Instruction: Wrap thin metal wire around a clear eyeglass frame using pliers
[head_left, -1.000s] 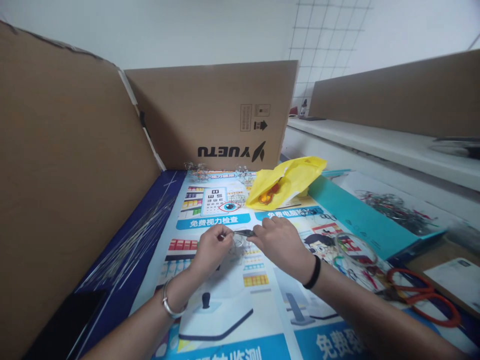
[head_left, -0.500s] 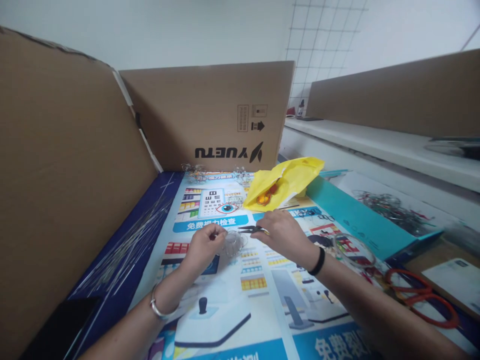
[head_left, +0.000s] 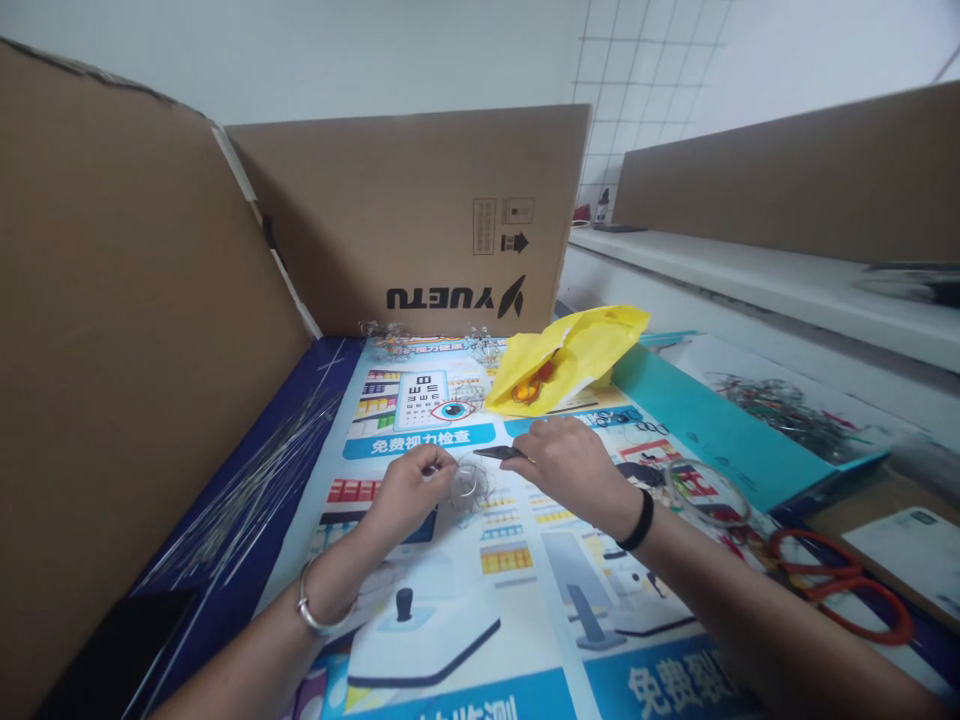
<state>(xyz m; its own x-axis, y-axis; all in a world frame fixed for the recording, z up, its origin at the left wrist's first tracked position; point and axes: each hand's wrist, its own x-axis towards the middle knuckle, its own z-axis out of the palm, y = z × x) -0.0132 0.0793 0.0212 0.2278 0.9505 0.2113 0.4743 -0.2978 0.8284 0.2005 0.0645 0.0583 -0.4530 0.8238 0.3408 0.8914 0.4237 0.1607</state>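
Observation:
My left hand [head_left: 414, 490] pinches a loose coil of thin silvery wire [head_left: 471, 486] at its left side, above the printed sheet. In my right hand [head_left: 566, 468] is a pair of small dark pliers [head_left: 495, 453], held with the fingers wrapped round the grips. The pliers' tips point left and lie close to the top of the coil; whether they touch the wire I cannot tell. Their jaws look closed. My fingers hide the handles and the pinched part of the wire.
Straight wires [head_left: 247, 490] lie along the left. Behind stands a cardboard panel [head_left: 337, 220], with tangled wire pieces [head_left: 386, 340] at its foot. A yellow bag [head_left: 592, 345] sits beyond my right hand. At right are a turquoise box [head_left: 697, 430] holding wire scraps and red-handled scissors [head_left: 862, 600].
The pliers' jaws were parted half a second ago and now look closed. Both hands stay nearly in place, and the view has shifted slightly.

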